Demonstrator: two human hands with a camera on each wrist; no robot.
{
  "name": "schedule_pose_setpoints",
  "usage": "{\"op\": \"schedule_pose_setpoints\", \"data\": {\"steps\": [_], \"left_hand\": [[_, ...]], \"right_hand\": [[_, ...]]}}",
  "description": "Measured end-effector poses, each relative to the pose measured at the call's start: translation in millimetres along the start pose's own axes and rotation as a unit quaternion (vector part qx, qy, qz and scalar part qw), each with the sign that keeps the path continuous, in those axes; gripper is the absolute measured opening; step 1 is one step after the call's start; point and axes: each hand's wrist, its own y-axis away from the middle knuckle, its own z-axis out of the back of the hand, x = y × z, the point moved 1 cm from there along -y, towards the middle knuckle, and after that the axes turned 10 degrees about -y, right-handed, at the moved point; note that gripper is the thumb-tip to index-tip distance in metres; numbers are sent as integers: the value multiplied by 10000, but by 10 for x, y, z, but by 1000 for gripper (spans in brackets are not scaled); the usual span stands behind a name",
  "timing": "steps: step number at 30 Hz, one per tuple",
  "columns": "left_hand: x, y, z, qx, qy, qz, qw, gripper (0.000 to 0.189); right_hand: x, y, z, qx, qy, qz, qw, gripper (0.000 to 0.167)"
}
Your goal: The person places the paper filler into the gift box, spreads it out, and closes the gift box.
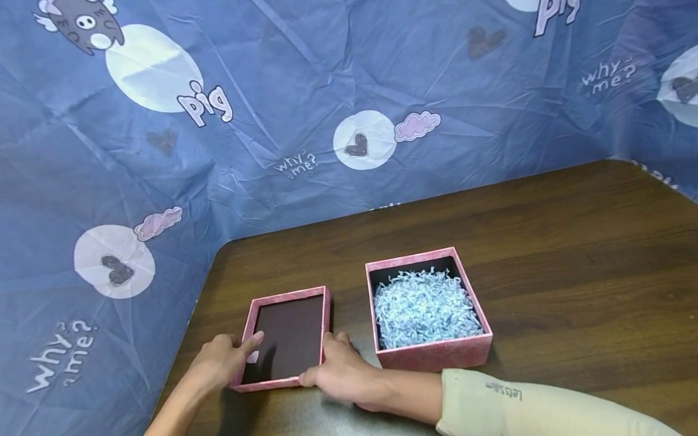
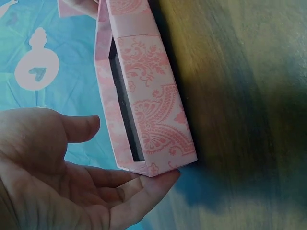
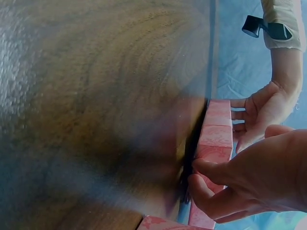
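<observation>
A shallow pink patterned box lid [image 1: 291, 339], dark inside, lies with its hollow side up near the table's left front. My left hand [image 1: 220, 361] is at its left near corner. In the left wrist view the extended fingers [image 2: 148, 199] touch the lid's corner, and the thumb stands apart from the wall. My right hand [image 1: 349, 372] grips the right near corner, thumb along the near edge and fingers at the right side. To the right stands a deeper pink box [image 1: 436, 354] filled with pale blue shredded paper [image 1: 428, 306].
A dark brown wooden table [image 1: 572, 260] carries both box parts. Behind it and at its left hangs a blue printed cloth [image 1: 283, 72]. The deeper box stands close beyond my right hand.
</observation>
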Motion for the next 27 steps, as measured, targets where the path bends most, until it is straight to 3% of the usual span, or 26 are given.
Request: {"op": "schedule_pose_setpoints", "data": {"steps": [9, 20, 27], "left_hand": [[-27, 74, 118, -60, 21, -29, 10000, 70], [-96, 166, 278, -391, -18, -75, 9992, 63], [-160, 220, 374, -616, -35, -230, 9978, 67]], "right_hand": [[126, 22, 22, -25, 258, 181, 9995, 51], [325, 78, 71, -33, 541, 288, 9981, 61], [394, 117, 111, -2, 588, 216, 9980, 79]]}}
